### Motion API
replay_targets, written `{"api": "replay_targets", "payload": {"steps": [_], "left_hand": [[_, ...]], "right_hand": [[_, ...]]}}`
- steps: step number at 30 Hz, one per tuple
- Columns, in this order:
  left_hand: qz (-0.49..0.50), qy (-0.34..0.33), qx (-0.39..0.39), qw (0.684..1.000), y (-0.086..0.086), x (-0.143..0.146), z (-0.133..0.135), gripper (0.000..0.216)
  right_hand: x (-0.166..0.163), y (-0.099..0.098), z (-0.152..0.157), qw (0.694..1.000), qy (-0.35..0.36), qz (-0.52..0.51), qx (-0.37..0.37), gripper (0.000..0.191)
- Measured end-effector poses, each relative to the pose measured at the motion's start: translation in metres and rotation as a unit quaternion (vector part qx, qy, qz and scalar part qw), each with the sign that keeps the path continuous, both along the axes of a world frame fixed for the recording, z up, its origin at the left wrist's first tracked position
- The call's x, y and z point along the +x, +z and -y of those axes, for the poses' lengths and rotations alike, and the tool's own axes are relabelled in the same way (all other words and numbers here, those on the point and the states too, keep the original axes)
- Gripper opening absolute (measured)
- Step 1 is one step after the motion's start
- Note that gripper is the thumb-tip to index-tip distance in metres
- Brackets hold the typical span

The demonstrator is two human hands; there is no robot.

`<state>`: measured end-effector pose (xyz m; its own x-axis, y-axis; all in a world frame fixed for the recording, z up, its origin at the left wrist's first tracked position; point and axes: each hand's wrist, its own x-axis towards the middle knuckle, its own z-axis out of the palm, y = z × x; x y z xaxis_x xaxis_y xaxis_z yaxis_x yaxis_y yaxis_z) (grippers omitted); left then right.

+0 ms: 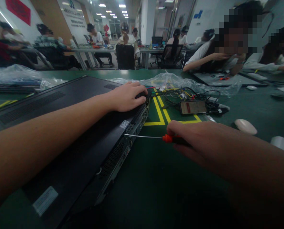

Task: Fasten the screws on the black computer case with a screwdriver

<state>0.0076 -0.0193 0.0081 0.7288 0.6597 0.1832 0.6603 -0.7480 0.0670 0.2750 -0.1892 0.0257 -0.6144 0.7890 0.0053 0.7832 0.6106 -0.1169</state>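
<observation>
A black computer case point(84, 127) lies on its side across the left of the green table, its metal rear panel with vents and ports facing right. My left hand point(129, 97) rests flat on the top of the case near its far right corner, fingers bent slightly over the edge. My right hand point(187, 135) is wrapped round the handle of a screwdriver point(144, 136) with an orange and black grip. The thin shaft points left, and its tip is at the upper edge of the rear panel; whether it touches a screw I cannot tell.
A phone point(193, 107) lies beside a tangle of black cables point(173, 95) beyond my right hand. Clear plastic wrap point(170, 79) stretches along the back. A white computer mouse point(245, 126) sits at the right. Yellow tape point(158, 111) marks the green table point(153, 178). Several people sit around.
</observation>
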Motion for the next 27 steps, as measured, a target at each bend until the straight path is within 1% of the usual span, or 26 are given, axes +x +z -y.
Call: {"api": "replay_targets", "payload": {"steps": [5, 14, 20, 27], "left_hand": [[0.001, 0.0, -0.004, 1.0, 0.0005, 0.0002, 0.0007, 0.053], [0.001, 0.0, 0.001, 1.0, 0.0001, -0.0002, 0.0002, 0.052], [0.005, -0.003, 0.003, 1.0, -0.0006, -0.0007, -0.0007, 0.051], [0.004, -0.004, 0.0, 1.0, -0.0001, -0.0005, 0.0003, 0.052]], "right_hand": [[-0.0014, -0.0008, -0.0017, 1.0, -0.003, -0.006, -0.008, 0.026], [0.0009, -0.0029, 0.0004, 1.0, 0.003, -0.016, 0.008, 0.029], [0.0006, -0.0026, -0.0002, 1.0, 0.004, -0.004, 0.007, 0.032], [-0.0012, -0.0014, -0.0014, 1.0, -0.001, -0.011, -0.004, 0.03]]}}
